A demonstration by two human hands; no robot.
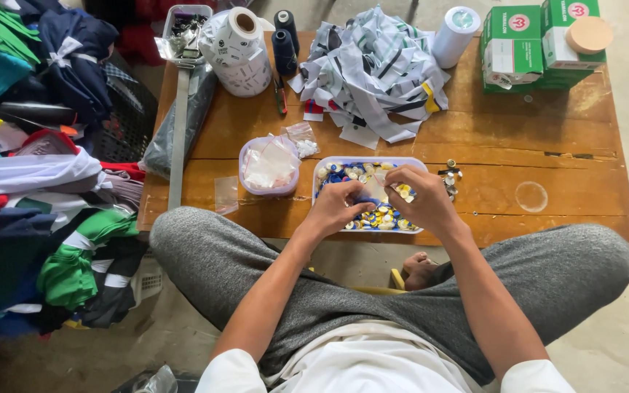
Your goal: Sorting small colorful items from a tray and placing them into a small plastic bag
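Grey trousers, white short-sleeved shirt, bare feet

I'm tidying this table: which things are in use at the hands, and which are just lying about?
In use: left hand, right hand, button tray, small clear bag.

Lying about: fabric strips, thread cones, green boxes, label rolls, round tub.

Low wooden table (518, 138); button tray (325, 169); fabric strips (376, 69); green boxes (529, 47)

Both hands, the left hand (340, 206) and right hand (421, 196), pinched a small clear bag (375, 188) over the white tray (370, 162) of buttons (384, 216) (blue, yellow, white) on the wooden table (547, 145).
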